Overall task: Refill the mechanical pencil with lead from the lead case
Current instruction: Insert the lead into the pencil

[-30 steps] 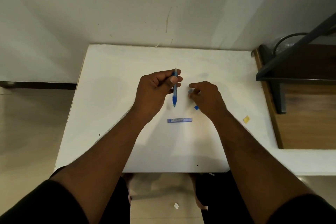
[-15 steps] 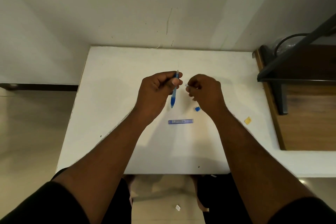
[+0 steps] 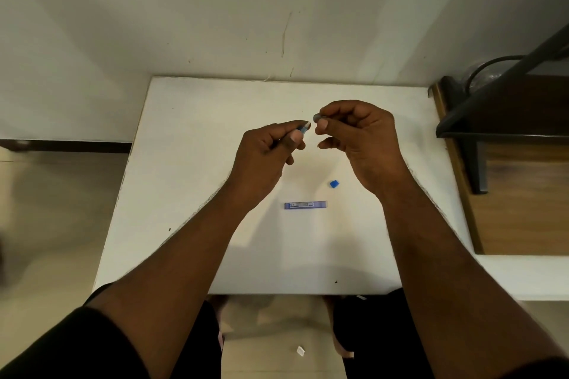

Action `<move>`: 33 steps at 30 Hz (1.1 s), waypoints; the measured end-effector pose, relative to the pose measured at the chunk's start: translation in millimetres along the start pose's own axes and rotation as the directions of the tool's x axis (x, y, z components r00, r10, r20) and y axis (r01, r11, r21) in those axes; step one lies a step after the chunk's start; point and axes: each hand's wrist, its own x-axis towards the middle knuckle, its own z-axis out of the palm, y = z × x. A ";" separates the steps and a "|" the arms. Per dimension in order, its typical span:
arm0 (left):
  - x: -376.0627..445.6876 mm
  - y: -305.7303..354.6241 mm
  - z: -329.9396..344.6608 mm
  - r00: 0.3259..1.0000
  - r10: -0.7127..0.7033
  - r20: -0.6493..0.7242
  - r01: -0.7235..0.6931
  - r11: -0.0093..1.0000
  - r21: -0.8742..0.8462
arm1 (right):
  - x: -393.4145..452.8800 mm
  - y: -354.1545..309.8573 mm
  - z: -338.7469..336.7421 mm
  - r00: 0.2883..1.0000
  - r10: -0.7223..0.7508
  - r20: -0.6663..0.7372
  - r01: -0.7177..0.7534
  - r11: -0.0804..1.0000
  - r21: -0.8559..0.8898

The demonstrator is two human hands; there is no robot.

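Note:
My left hand (image 3: 264,157) grips the blue mechanical pencil (image 3: 303,128), whose pale top end sticks out past the thumb toward the right; most of its barrel is hidden in the fist. My right hand (image 3: 360,138) pinches a small grey cap (image 3: 317,117) between thumb and forefinger, just right of the pencil's end, with a narrow gap between them. Both hands hover above the white table (image 3: 191,181). The blue lead case (image 3: 305,205) lies flat on the table below the hands. A small blue lid (image 3: 334,184) lies to its upper right.
A wooden surface with a dark metal frame (image 3: 492,120) stands at the table's right side. The white wall runs along the far edge. My knees are under the near edge, and a small white scrap (image 3: 300,350) lies on the floor.
The left hand has turned the pencil from nearly upright to lying sideways, its top end pointing right. The right hand has risen from the table and brought the small grey cap up beside that end.

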 end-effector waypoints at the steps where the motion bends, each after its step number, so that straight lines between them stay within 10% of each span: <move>1: -0.1 0.2 0.0 1.000 0.005 0.004 -0.005 1.000 -0.002 | -0.4 0.0 0.3 1.000 -0.010 0.000 0.010 1.000 -0.024; 33: 1.4 -4.3 0.8 0.999 -0.009 -0.054 0.014 0.996 0.090 | -0.9 10.6 -3.1 0.989 0.106 0.099 -0.087 0.980 -0.179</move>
